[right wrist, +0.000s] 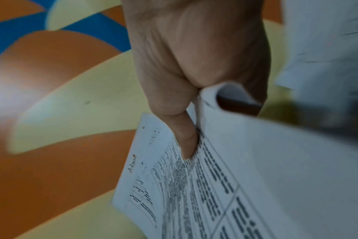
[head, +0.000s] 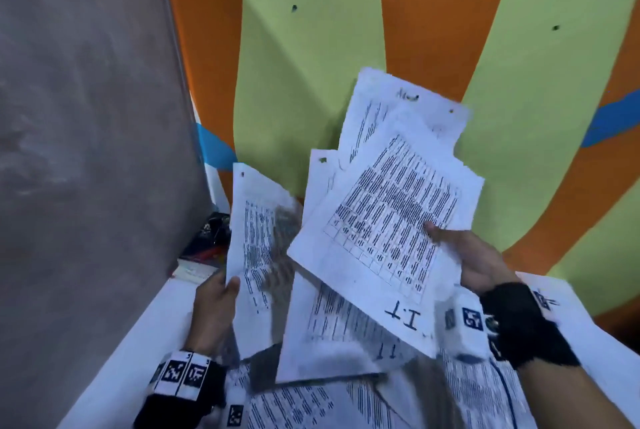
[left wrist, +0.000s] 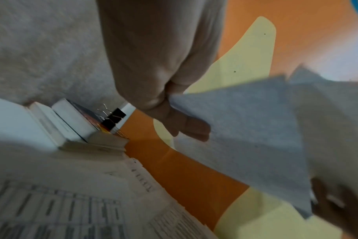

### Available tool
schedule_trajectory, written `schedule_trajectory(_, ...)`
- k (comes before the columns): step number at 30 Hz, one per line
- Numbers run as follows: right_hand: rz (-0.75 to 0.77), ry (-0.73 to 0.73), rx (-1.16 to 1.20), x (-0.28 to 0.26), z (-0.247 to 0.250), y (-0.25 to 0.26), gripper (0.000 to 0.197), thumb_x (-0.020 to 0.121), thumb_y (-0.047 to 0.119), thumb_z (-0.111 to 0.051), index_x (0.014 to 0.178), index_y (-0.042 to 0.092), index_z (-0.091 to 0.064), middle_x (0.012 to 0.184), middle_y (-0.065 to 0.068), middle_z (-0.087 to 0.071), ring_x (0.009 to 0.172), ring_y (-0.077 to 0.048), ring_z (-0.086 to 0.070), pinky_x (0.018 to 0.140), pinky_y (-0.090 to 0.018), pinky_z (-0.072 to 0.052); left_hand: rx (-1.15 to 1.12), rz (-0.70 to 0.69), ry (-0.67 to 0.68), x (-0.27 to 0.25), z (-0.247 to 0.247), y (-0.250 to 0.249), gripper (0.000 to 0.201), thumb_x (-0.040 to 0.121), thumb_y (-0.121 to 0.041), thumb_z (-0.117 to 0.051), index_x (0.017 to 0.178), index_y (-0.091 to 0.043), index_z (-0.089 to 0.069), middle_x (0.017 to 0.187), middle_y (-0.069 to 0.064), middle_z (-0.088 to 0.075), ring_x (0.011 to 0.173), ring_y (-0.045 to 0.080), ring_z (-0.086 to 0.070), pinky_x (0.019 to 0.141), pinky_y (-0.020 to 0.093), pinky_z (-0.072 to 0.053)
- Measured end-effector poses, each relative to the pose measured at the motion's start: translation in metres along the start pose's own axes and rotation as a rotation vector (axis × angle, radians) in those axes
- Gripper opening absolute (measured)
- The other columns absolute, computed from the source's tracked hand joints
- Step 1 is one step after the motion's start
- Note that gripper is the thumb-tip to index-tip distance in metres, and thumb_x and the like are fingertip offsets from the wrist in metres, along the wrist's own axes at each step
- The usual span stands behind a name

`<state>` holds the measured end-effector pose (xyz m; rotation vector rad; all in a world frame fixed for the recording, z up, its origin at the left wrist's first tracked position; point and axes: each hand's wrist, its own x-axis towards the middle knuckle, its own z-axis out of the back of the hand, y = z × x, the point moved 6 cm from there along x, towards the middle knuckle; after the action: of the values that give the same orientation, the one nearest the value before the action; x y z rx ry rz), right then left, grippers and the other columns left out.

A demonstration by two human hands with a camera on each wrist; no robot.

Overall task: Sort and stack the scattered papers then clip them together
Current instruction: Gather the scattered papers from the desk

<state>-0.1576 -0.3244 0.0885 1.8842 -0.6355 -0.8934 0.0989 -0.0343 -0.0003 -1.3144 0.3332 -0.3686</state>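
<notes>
My right hand [head: 460, 252] grips a fanned bunch of printed sheets [head: 388, 206] raised above the table, thumb on top; the front sheet carries a table and the letters "I.T". In the right wrist view the thumb [right wrist: 186, 142] presses on the bunch [right wrist: 225, 186], and a sheet marked "Admin" [right wrist: 137, 177] shows behind. My left hand [head: 221, 293] pinches a single printed sheet [head: 256, 238] by its lower left edge, held upright. The left wrist view shows that hand [left wrist: 174, 113] gripping the blurred sheet [left wrist: 245, 137]. More papers [head: 332, 331] lie scattered on the white table [head: 138, 335].
Black binder clips [left wrist: 114, 116] lie on a small stack of books [left wrist: 71, 127] at the table's far left corner, against a grey wall [head: 86, 116]. Behind the table is a wall painted in orange, yellow-green and blue shapes [head: 311, 30]. Printed sheets [head: 485, 390] cover the table's near side.
</notes>
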Motion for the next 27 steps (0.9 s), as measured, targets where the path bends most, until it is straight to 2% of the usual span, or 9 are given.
schedule_trajectory(2,-0.107,-0.010,-0.026,0.007,0.013,-0.034,0.027,0.087,0.017,-0.066,0.109,0.002,-0.063,0.140,-0.003,-0.051,0.133,-0.020,-0.044,0.088,-0.029,-0.053,-0.117,0.041,0.049,-0.010,-0.011,-0.004,0.027,0.098,-0.004,-0.045,0.099,-0.022,-0.066,0.101,0.005,-0.071,0.095,0.031,-0.066,0.086,0.043,-0.051)
schedule_trajectory(5,-0.203,0.036,-0.112,0.010,0.017,-0.079,0.081,0.048,0.036,-0.093,0.115,0.001,-0.065,0.145,-0.012,-0.047,0.137,-0.029,-0.040,0.113,-0.050,-0.032,-0.184,0.084,0.092,-0.027,-0.015,0.004,0.032,0.097,-0.005,-0.048,0.096,-0.029,-0.069,0.100,-0.003,-0.075,0.096,0.027,-0.069,0.090,0.050,-0.051)
schedule_trajectory(9,-0.205,0.166,-0.244,0.017,0.004,-0.119,0.072,0.040,0.045,-0.095,0.102,0.016,-0.073,0.139,-0.008,-0.055,0.130,-0.025,-0.049,0.114,-0.049,-0.033,-0.065,0.057,0.281,-0.051,-0.021,0.014,0.018,0.095,-0.017,-0.057,0.098,-0.026,-0.072,0.098,-0.005,-0.076,0.097,0.026,-0.070,0.088,0.051,-0.053)
schedule_trajectory(12,-0.156,0.223,-0.254,0.014,-0.020,-0.127,0.057,0.057,0.031,-0.090,0.108,0.016,-0.070,0.129,-0.006,-0.064,0.120,-0.020,-0.059,0.105,-0.040,-0.042,-0.124,0.169,0.339,-0.063,-0.026,0.026,0.017,0.094,-0.024,-0.059,0.105,-0.022,-0.071,0.101,0.002,-0.076,0.094,0.025,-0.071,0.081,0.041,-0.058)
schedule_trajectory(15,-0.016,0.189,-0.221,0.015,-0.037,-0.112,0.032,0.079,0.001,-0.072,0.110,0.001,-0.064,0.109,-0.010,-0.072,0.106,-0.022,-0.065,0.103,-0.042,-0.046,-0.268,0.254,0.328,-0.062,-0.023,0.030,0.060,0.081,-0.066,-0.056,0.125,-0.026,-0.061,0.126,0.003,-0.066,0.113,0.024,-0.064,0.096,0.049,-0.050)
schedule_trajectory(18,0.208,0.192,-0.254,0.017,-0.049,-0.076,0.060,0.075,0.002,-0.077,0.129,0.001,-0.052,0.123,-0.007,-0.066,0.116,-0.023,-0.060,0.105,-0.047,-0.045,-0.302,0.085,0.307,-0.044,-0.019,-0.004,0.077,0.064,-0.071,-0.069,0.126,-0.026,-0.058,0.123,-0.005,-0.068,0.114,0.016,-0.063,0.094,0.038,-0.052)
schedule_trajectory(21,0.416,0.165,-0.336,0.009,-0.056,-0.030,0.092,0.060,0.029,-0.091,0.138,0.013,-0.043,0.139,-0.003,-0.055,0.129,-0.020,-0.051,0.109,-0.050,-0.039,-0.146,-0.214,0.193,-0.027,-0.016,-0.061,0.042,0.068,-0.037,-0.082,0.106,-0.030,-0.064,0.098,-0.025,-0.072,0.096,-0.002,-0.067,0.085,0.029,-0.053)
schedule_trajectory(24,0.509,0.160,-0.508,-0.005,-0.058,0.007,0.058,0.059,0.038,-0.091,0.099,0.011,-0.058,0.092,0.005,-0.071,0.088,-0.002,-0.062,0.081,-0.042,-0.052,-0.058,-0.384,0.110,-0.015,-0.013,-0.095,0.030,0.086,-0.011,-0.068,0.103,-0.034,-0.059,0.092,-0.036,-0.068,0.091,-0.014,-0.062,0.078,0.011,-0.050)
schedule_trajectory(27,0.534,0.232,-0.611,-0.020,-0.066,0.024,0.044,0.067,0.020,-0.086,0.064,0.023,-0.042,0.043,0.019,-0.053,0.041,0.005,-0.047,0.052,-0.014,-0.037,-0.050,-0.455,0.144,-0.010,-0.018,-0.109,0.032,0.085,-0.037,-0.067,0.111,-0.019,-0.060,0.097,-0.007,-0.073,0.094,0.009,-0.066,0.081,0.032,-0.056)
